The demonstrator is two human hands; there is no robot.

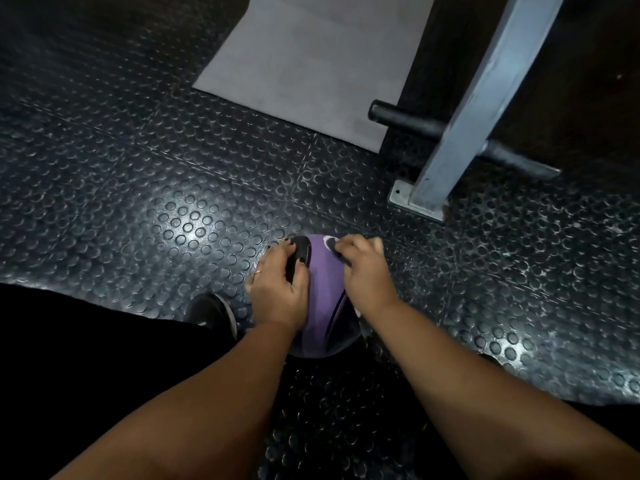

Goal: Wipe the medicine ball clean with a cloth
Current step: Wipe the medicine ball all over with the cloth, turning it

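Your forearms (214, 393) led down to the purple medicine ball (322, 289) on the studded floor (173, 202); your left hand (277, 292) gripped its black handle (301, 252); your right hand (367, 275) clutched a mostly hidden cloth (378, 242) against it; a slackened grip might have let it roll.

From the head camera I saw the purple medicine ball (320, 289) sitting on the studded black rubber floor (138, 168). The left hand (277, 292) gripped its black handle (300, 252). The right hand (367, 271) lay curled on the ball's right side, with a pale cloth (378, 242) peeking out beneath it. A grey mat (311, 64) and a metal post (478, 98) stood beyond.
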